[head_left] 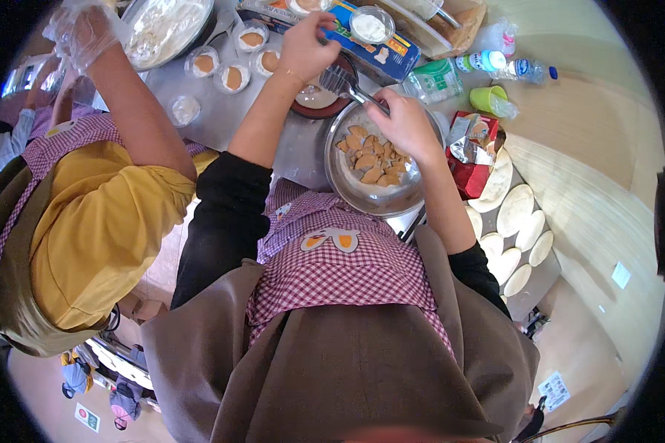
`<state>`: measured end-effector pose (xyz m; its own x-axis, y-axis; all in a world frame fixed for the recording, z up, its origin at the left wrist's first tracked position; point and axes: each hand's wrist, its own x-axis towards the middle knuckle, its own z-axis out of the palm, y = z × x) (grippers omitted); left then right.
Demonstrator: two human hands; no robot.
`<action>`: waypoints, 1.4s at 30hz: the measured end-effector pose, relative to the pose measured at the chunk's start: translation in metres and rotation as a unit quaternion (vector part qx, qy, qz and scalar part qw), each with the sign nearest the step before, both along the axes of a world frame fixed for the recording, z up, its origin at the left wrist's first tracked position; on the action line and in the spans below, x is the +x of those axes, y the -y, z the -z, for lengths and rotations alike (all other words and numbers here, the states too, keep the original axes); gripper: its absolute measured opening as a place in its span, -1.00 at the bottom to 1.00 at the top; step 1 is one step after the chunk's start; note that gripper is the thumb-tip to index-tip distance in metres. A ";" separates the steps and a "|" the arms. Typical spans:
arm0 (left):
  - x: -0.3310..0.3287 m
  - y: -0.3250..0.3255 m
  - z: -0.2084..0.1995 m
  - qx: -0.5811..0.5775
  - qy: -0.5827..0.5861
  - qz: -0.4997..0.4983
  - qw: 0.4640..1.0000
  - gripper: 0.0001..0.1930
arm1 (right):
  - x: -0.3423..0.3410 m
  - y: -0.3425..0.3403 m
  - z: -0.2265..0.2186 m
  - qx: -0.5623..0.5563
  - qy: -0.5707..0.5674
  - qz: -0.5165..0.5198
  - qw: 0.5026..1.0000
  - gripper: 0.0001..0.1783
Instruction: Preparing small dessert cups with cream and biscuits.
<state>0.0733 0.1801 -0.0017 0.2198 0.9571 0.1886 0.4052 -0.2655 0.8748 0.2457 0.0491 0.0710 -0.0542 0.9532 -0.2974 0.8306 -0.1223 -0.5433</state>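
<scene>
My right hand [406, 125] is closed round the handle of metal tongs [340, 81]. Their ridged end tilts over a brown-rimmed bowl [316, 100] of pale liquid. Below my right wrist sits a steel bowl [338, 171] with several brown biscuit pieces [373, 156]. My left hand [310, 48] hovers above the brown-rimmed bowl, fingers bent and apart, with nothing visible in them. Next to its fingertips, a clear cup of white cream [372, 26] rests on a blue box [388, 55]. Several cups topped with a biscuit [233, 77] stand left of my left forearm.
A co-worker's gloved hand [85, 37] is beside a large bowl of white cream [155, 65] at the far left. On the right are a plastic tub [434, 81], bottles [524, 71], a green cup [489, 98], a red packet [469, 173] and several pale oval boards [515, 210].
</scene>
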 end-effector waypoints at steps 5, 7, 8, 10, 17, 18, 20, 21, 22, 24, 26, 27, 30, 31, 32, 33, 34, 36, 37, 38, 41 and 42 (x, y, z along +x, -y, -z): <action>0.033 -0.006 -0.022 0.035 -0.080 0.072 0.994 -0.25 | -0.005 -0.003 0.006 0.008 0.047 -0.018 0.999 -0.59; 0.039 -0.008 -0.028 0.041 -0.110 0.085 0.989 -0.13 | -0.011 -0.009 0.001 -0.001 0.068 -0.032 0.997 -0.59; 0.042 -0.012 -0.023 0.012 -0.075 0.086 0.993 -0.16 | -0.013 -0.012 0.002 -0.007 0.082 -0.032 0.996 -0.59; 0.046 -0.019 -0.018 0.022 -0.059 0.096 0.993 -0.21 | -0.014 -0.020 0.003 -0.014 0.098 -0.029 0.995 -0.60; 0.010 -0.005 -0.030 0.171 -0.016 0.042 0.984 -0.35 | -0.012 -0.061 0.018 -0.011 0.186 -0.143 0.972 -0.59; 0.000 0.003 -0.033 0.170 -0.018 0.040 0.984 -0.35 | -0.015 -0.066 0.019 -0.017 0.193 -0.168 0.967 -0.59; -0.017 0.022 -0.040 0.071 0.061 0.068 0.993 -0.27 | -0.016 -0.076 0.019 -0.037 0.217 -0.192 0.956 -0.59; -0.026 0.034 -0.046 0.022 0.099 0.079 0.992 -0.23 | -0.019 -0.081 0.020 -0.056 0.241 -0.218 0.944 -0.59; -0.034 0.045 -0.051 -0.060 0.134 0.086 0.985 -0.23 | -0.021 -0.084 0.024 -0.087 0.224 -0.215 0.947 -0.59; -0.054 0.056 -0.036 -0.046 0.120 0.074 0.989 -0.21 | -0.026 -0.090 0.028 -0.115 0.208 -0.232 0.943 -0.61; -0.074 0.067 -0.025 -0.050 0.070 0.046 0.995 -0.18 | -0.035 -0.092 0.025 -0.167 0.193 -0.261 0.931 -0.63; -0.081 0.073 -0.022 -0.049 0.072 0.045 0.995 -0.18 | -0.032 -0.093 0.034 -0.167 0.195 -0.262 0.930 -0.63; -0.098 0.084 -0.006 -0.034 0.053 -0.017 0.998 -0.18 | -0.022 -0.096 0.055 -0.197 0.128 -0.259 0.937 -0.65; -0.103 0.089 0.000 -0.035 0.054 -0.021 0.998 -0.18 | -0.022 -0.095 0.051 -0.213 0.084 -0.235 0.945 -0.67; -0.107 0.094 0.005 -0.041 0.038 -0.049 0.997 -0.18 | -0.023 -0.094 0.047 -0.229 0.040 -0.210 0.950 -0.68; -0.111 0.098 0.008 -0.046 0.021 -0.075 0.996 -0.18 | -0.022 -0.093 0.045 -0.229 0.041 -0.212 0.949 -0.68; -0.113 0.101 0.013 -0.045 0.022 -0.077 0.996 -0.18 | -0.021 -0.093 0.042 -0.238 0.014 -0.203 0.950 -0.71; -0.116 0.105 0.016 -0.048 0.013 -0.102 0.994 -0.18 | -0.016 -0.091 0.038 -0.247 -0.012 -0.194 0.949 -0.74; -0.116 0.107 0.016 -0.048 0.014 -0.103 0.993 -0.18 | -0.013 -0.088 0.036 -0.232 -0.028 -0.191 0.953 -0.75; -0.115 0.109 0.015 -0.066 0.012 -0.103 0.992 -0.18 | -0.009 -0.088 0.035 -0.216 -0.043 -0.187 0.957 -0.76; -0.109 0.109 0.010 -0.073 0.009 -0.095 0.993 -0.20 | 0.013 -0.081 0.045 -0.131 -0.064 -0.207 0.967 -0.77; -0.108 0.109 0.011 -0.066 0.005 -0.090 0.994 -0.20 | 0.015 -0.081 0.042 -0.130 -0.064 -0.210 0.967 -0.77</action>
